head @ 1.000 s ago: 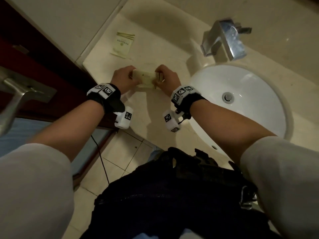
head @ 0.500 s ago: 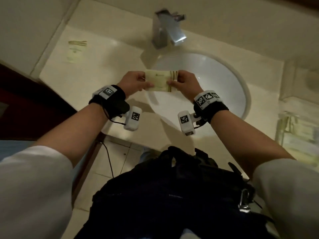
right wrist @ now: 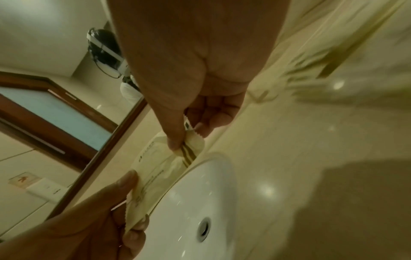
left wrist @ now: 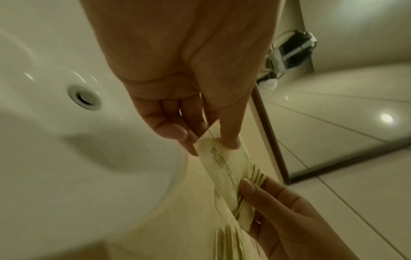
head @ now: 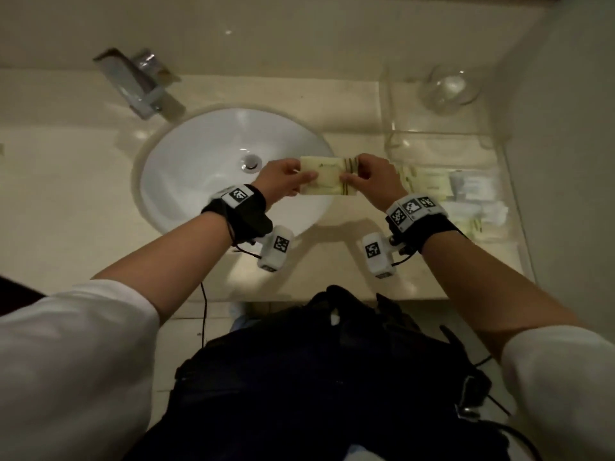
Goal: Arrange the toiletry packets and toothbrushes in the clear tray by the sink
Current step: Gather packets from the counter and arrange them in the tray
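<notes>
- Nearest, at the bottom of the head view, a dark bag (head: 319, 377) is seen hanging against the person's front, so that both hands are left free for the work.
- Above it, at the middle of the frame, a pale yellow packet (head: 327, 176) is held flat and level over the right rim of the sink (head: 199, 181), clear of the counter (head: 66, 194).
- The plain end is pinched by the left hand (head: 283, 181), thumb on top and fingers beneath; the end with the dark stripes is pinched in the same way by the right hand (head: 372, 179). Neither hand is slack.
- A two-handed hold at opposite ends is judged to keep the soft packet stretched and square, so that it can be laid straight and not crumpled.
- In the left wrist view more than one layer seems to be gathered at the striped end; how many packets are held cannot be told.
- Just right of the right hand, at middle right, the clear tray (head: 492, 247) is seen on the counter, with further pale packets (head: 429, 181) already laid flat inside it; the held packet is judged to be bound there.
- No toothbrush can be made out with certainty.
- Farthest, at upper right, a clear glass (head: 449, 89) stands behind the tray, and at upper left the tap (head: 139, 84) reaches toward the basin.
</notes>
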The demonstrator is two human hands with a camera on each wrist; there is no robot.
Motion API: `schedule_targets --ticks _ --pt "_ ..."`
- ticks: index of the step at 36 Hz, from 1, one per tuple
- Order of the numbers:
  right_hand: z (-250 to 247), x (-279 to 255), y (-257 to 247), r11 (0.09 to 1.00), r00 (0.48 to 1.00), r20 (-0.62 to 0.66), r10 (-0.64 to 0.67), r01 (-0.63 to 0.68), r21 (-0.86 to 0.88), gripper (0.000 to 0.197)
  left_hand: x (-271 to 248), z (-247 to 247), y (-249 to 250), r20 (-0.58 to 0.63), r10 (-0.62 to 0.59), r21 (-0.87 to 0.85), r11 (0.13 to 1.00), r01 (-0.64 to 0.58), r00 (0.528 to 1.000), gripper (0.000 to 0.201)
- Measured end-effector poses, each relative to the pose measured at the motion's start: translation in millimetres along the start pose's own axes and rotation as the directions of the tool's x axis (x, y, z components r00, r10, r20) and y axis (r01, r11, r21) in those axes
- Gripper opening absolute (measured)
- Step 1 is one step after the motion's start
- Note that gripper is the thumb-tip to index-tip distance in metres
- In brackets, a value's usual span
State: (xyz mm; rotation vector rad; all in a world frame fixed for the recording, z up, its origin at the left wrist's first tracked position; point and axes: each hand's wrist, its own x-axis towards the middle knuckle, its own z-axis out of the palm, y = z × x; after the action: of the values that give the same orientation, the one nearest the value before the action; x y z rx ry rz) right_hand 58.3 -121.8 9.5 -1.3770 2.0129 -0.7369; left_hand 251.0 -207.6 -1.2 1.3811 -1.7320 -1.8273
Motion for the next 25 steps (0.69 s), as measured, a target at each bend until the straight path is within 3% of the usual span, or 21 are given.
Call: schedule_targets --ticks 8,11,13,17,25 --pt "-78 -30 77 0.995 0.992 -0.072 0.1 -0.101 -0.024 0.028 23 106 39 0.117 0.035 0.094 0.994 -0.046 0.993 0.022" --pt "-96 -38 100 0.986 0.984 -0.071 0.164 -0.161 0.045 0.016 30 135 46 0.139 0.039 0.121 0.991 -0.056 0.989 0.027" --pt "-104 -44 114 0.968 0.972 -0.073 0.225 -0.214 0.132 0.026 35 151 49 0.149 0.037 0.165 0.984 -0.062 0.988 0.026" --pt "-115 -56 138 0.928 0.95 -0.06 0.306 -0.284 0.24 0.017 40 173 52 0.159 0.015 0.297 0.953 -0.062 0.987 0.031" --pt "-113 -69 162 0.893 0.916 -0.036 0.4 -0.38 0.241 0.013 39 190 48 0.172 -0.06 0.542 0.839 -0.044 0.983 0.027"
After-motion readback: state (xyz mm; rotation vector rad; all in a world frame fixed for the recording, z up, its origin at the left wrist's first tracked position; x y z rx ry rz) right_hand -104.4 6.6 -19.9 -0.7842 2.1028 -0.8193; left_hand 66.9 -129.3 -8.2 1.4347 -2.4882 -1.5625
